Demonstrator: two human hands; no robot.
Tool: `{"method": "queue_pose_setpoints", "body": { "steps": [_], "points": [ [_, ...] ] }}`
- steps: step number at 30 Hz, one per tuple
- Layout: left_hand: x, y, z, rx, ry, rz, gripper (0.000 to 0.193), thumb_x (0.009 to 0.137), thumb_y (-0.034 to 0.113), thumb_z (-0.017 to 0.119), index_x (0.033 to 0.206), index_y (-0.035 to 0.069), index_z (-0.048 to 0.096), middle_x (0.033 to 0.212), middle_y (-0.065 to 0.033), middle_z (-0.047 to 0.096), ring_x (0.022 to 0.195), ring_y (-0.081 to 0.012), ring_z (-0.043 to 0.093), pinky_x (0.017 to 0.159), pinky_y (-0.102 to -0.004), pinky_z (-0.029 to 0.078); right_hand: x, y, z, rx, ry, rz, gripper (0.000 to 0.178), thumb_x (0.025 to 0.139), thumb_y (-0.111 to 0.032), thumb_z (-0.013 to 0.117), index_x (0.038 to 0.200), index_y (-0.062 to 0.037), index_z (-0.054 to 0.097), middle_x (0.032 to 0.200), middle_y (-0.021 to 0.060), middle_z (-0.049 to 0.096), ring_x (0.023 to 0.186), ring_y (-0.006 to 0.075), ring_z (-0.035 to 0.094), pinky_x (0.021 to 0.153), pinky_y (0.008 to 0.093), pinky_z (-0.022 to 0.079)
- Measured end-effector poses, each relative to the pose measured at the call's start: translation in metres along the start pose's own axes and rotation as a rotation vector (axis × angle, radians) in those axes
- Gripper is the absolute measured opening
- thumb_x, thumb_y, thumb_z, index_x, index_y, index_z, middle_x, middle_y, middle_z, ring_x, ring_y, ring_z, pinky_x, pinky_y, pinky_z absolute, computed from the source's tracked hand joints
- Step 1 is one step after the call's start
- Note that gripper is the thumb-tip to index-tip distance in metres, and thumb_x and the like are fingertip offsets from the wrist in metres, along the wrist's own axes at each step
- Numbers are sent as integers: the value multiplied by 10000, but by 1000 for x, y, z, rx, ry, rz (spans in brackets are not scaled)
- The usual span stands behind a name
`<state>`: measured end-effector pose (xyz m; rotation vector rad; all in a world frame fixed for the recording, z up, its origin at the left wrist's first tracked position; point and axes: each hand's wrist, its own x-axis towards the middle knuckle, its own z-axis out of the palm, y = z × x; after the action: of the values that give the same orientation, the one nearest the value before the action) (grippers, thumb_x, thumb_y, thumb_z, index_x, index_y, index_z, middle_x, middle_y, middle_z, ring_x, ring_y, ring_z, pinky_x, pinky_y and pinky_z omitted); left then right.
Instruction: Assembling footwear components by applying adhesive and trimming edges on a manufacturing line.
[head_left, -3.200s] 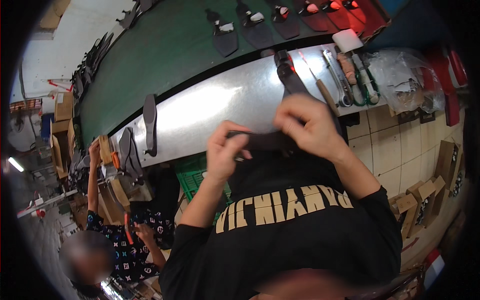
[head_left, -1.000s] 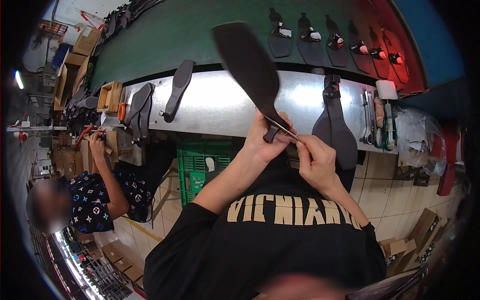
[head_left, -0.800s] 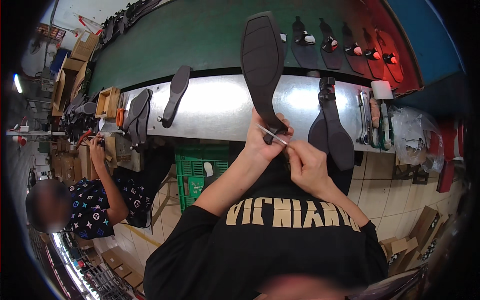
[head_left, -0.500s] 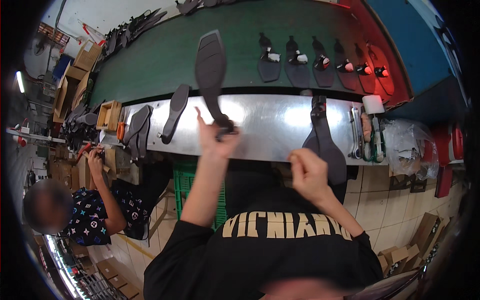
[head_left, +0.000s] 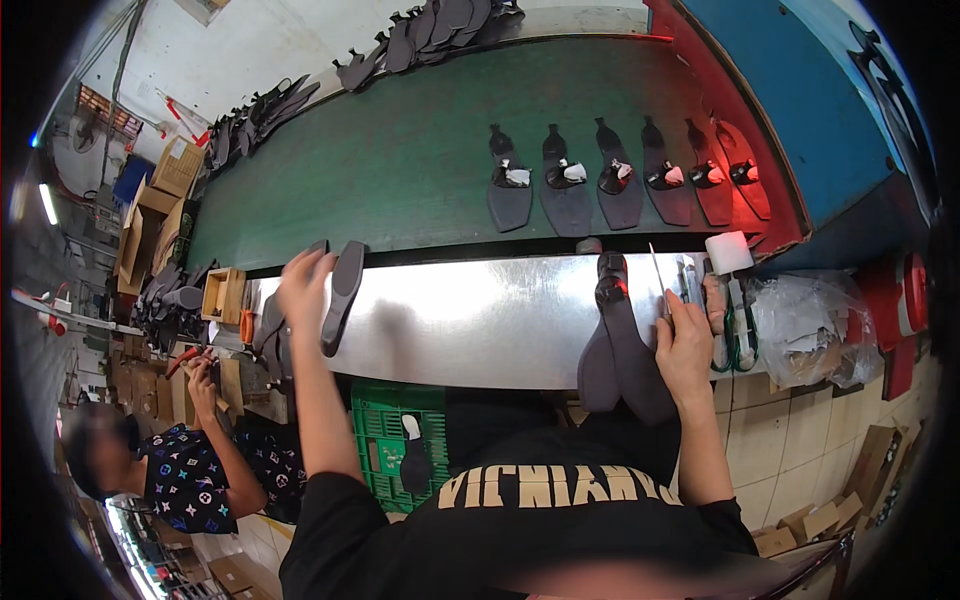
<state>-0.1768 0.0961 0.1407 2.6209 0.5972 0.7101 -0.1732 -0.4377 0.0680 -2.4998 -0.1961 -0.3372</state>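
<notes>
My left hand (head_left: 305, 290) reaches over dark shoe soles at the ledge's left end, fingers stretched out and slightly blurred. One sole's tip (head_left: 319, 246) pokes out just past these fingers; the rest of it is hidden. Beside it lies another dark sole (head_left: 345, 295). My right hand (head_left: 687, 345) is closed around a thin, pointed metal tool (head_left: 656, 268), its point away from me. Left of that hand, two dark soles (head_left: 605, 370) overlap, their wide ends jutting over the ledge's near edge. A black strap or heel piece (head_left: 611, 275) sits at their narrow end.
Behind the metal ledge (head_left: 470, 320), a green work surface (head_left: 390, 150) bears a row of strapped soles (head_left: 568, 200). Tools and a white roll (head_left: 729, 253) lie right, beside a plastic bag (head_left: 815, 330). Below left stands a green crate (head_left: 375, 410). A person (head_left: 200, 460) works at left.
My left hand has moved left and no longer holds the sole up in the air. My right hand has shifted right and now holds the thin tool. The view has tilted.
</notes>
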Motion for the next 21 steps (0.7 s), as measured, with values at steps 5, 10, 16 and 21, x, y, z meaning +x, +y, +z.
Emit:
{"method": "queue_pose_setpoints", "body": {
  "steps": [5,10,16,21],
  "points": [
    [27,127,150,-324,-277,287,542,868,392,688,1274,43,604,1354,-196,556,1299,-345,495,1056,-386,399,9,-1,6,-27,-3,7,444,809,-26,658,1247,-46,592,924,142,573,880,329,578,779,408,461],
    [38,144,258,-265,-269,258,407,899,371,654,1232,139,627,1331,-200,568,1344,-398,420,1104,-440,327,2,-22,-8,-14,5,-31,506,796,-56,687,1288,-86,573,1252,204,450,1073,386,496,890,430,452],
    [-7,172,241,-228,-102,311,284,796,266,747,967,58,659,1047,-140,668,979,-351,629,950,-424,459,-9,-19,-18,47,119,-33,480,792,-29,672,1264,-74,596,1245,189,474,1036,354,502,861,400,450],
    [-10,189,200,-671,24,187,227,748,43,758,965,21,695,1092,-97,686,903,-181,664,798,-282,518,-3,-36,-24,214,154,-92,400,799,-13,664,1196,-46,625,1170,177,548,980,309,553,847,356,456]
  ]
}}
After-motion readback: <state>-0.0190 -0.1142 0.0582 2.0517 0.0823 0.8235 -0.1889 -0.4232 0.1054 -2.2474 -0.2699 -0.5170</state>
